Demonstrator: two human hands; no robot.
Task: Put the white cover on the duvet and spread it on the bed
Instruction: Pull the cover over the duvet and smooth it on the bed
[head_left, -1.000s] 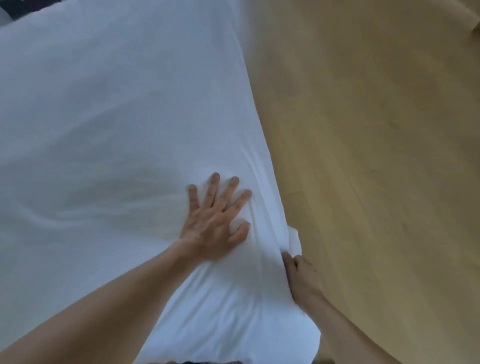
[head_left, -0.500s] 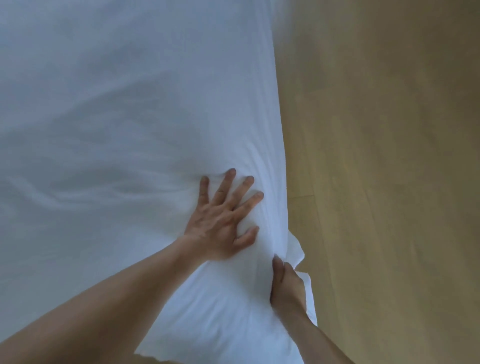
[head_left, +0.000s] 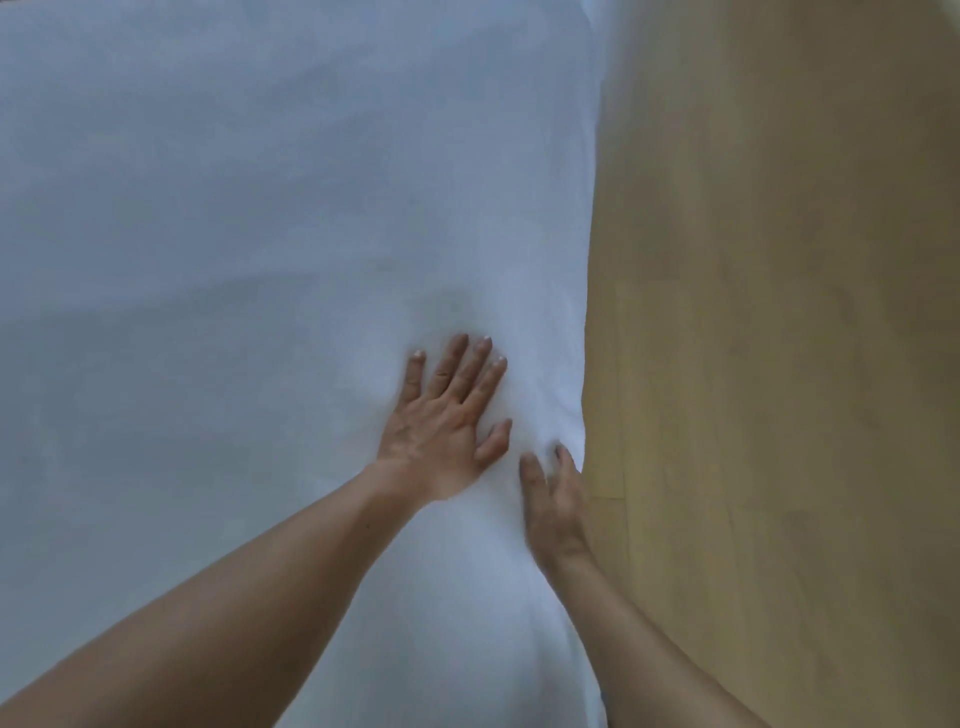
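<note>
The white cover (head_left: 260, 234) lies over the bed and looks soft and light; better to take it by the edge. The left hand (head_left: 441, 415) presses on it flat and relaxed. The right hand (head_left: 556, 499) is at the edge, its grasp unclear.

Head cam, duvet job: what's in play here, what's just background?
In play: white fabric duvet cover; left hand, flat on it; right hand, at its edge.
Background: light wooden floor.

A light wooden floor (head_left: 779, 364) fills the right side.
</note>
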